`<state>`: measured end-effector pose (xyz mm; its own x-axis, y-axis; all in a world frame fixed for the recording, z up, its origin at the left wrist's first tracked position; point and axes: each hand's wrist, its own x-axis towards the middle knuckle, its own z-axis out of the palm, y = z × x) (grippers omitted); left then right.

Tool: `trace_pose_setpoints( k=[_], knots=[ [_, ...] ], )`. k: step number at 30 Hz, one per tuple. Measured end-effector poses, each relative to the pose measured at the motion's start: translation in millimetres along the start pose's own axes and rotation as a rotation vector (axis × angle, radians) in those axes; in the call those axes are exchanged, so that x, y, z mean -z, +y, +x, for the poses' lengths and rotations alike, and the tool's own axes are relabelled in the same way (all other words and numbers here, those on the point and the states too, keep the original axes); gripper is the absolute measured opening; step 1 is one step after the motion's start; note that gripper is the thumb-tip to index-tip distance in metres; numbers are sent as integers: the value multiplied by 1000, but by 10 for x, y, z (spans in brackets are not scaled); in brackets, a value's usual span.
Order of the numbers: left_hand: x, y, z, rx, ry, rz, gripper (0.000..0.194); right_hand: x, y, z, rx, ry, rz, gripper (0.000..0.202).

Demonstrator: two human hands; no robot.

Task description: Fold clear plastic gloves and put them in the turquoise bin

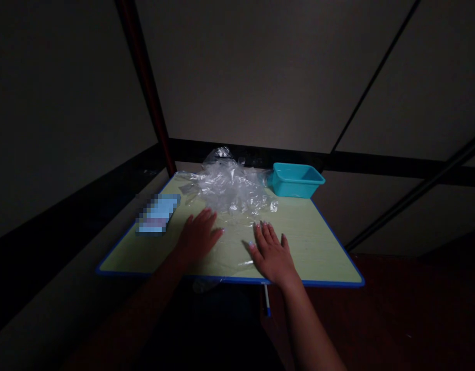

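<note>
A clear plastic bag (pixel 233 250) lies flat on the small table between my hands, its near end hanging over the front edge. My left hand (pixel 198 234) rests at the bag's left side, palm down with the fingers stretched out. Across from it, my right hand (pixel 272 252) lies with spread fingers at the bag's right side. Neither hand grips anything. Just beyond my fingertips is a crumpled heap of clear plastic bags (pixel 231 185), shiny and loosely piled. How far the flat bag reaches under the heap I cannot tell.
A turquoise plastic basket (pixel 297 188) stands at the table's back right corner. On the left lies a flat, pixelated bluish object (pixel 158 215). The pale table (pixel 326 252) has a blue rim. A white stick with a blue end (pixel 267 301) shows below the front edge. Walls stand behind and left.
</note>
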<state>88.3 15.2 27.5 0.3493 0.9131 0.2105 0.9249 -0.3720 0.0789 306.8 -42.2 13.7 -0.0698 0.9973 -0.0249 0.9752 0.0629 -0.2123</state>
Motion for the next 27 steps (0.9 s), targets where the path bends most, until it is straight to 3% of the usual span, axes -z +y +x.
trace_pose_setpoints(
  k=[3,6,10,14,19,23,27],
  knots=[
    [26,388,-38,-151,-31,-83,56,3,31,-29,-27,70,57,61],
    [15,696,-24,-202,-73,-134,57,-2,69,-60,-101,182,146,57],
    [-44,818,63,-228,-144,-144,56,-13,92,-79,-133,279,248,55],
    [-139,668,123,-193,-211,-121,62,-25,69,-75,-133,267,178,54],
    [-214,295,130,-138,-212,-38,62,-48,45,-64,-40,158,32,57],
    [-210,2,127,-140,-236,-33,64,-50,49,-58,18,103,4,59],
    [-162,-145,118,-94,-281,-61,66,-43,54,-49,65,42,4,61]
  ],
)
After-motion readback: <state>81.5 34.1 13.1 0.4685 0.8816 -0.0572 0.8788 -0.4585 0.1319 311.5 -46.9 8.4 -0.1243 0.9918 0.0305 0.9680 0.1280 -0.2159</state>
